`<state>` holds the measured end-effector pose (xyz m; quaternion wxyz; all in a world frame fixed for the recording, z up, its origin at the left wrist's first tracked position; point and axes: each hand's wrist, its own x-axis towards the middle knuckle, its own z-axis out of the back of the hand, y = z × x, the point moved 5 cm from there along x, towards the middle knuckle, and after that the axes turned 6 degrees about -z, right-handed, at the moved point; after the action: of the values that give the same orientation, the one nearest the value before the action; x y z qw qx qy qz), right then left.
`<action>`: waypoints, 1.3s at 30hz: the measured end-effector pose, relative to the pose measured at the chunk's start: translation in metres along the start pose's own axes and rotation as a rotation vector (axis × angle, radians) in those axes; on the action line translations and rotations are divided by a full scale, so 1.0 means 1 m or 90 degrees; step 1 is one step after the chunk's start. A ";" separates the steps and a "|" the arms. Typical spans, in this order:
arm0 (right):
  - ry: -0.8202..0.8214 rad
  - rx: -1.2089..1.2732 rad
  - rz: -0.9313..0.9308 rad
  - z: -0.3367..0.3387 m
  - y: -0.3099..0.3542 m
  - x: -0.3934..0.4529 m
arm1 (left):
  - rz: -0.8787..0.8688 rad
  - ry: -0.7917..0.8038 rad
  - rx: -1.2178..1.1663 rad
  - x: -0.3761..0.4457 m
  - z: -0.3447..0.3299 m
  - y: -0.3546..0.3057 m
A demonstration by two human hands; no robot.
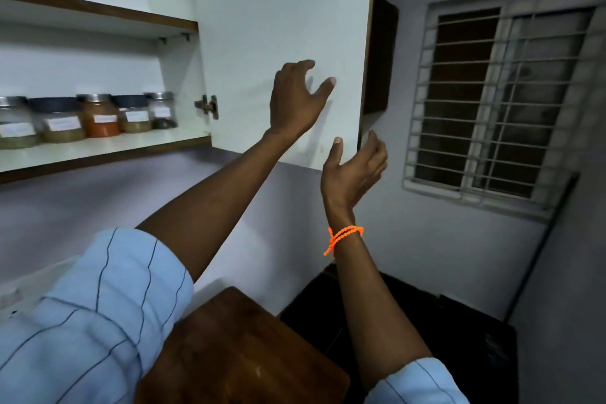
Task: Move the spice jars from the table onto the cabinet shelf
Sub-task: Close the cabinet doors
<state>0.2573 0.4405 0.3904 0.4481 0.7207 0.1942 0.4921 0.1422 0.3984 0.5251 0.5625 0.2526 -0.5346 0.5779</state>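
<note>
Five spice jars (pixel 88 120) in a row on the cabinet shelf (pixel 108 149), left of frame. My left hand (pixel 296 98), fingers spread and empty, is at the open cabinet door (pixel 282 10), centre frame; my right hand (pixel 352 170), fingers apart, empty, at its lower corner

White cabinet door (pixel 278 26), orange bracelet (pixel 344 234), light-blue striped sleeve (pixel 98 305), brown table (pixel 236 348)

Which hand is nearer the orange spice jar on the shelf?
Left. The left hand is raised before the open cabinet door, right of the orange spice jar. The right hand is lower, at the door's bottom corner.
</note>
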 end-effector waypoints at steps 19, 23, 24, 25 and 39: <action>0.011 0.282 -0.087 0.019 0.040 -0.102 | -0.076 0.048 0.178 -0.040 0.072 -0.027; 0.053 0.323 -0.086 0.017 0.061 -0.140 | -0.076 0.021 0.156 -0.051 0.114 -0.006; 0.068 0.330 -0.087 0.014 0.066 -0.151 | -0.071 0.012 0.141 -0.054 0.126 0.002; 0.082 0.338 -0.086 0.011 0.071 -0.162 | -0.066 -0.001 0.122 -0.057 0.137 0.011; 0.397 0.474 -0.329 -0.096 0.144 -0.329 | 0.054 -0.290 0.113 -0.106 0.324 0.144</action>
<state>0.0041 0.1719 0.3455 0.1905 0.5794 0.6496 0.4540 -0.0647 0.0955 0.4801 0.3786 0.4022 -0.6048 0.5737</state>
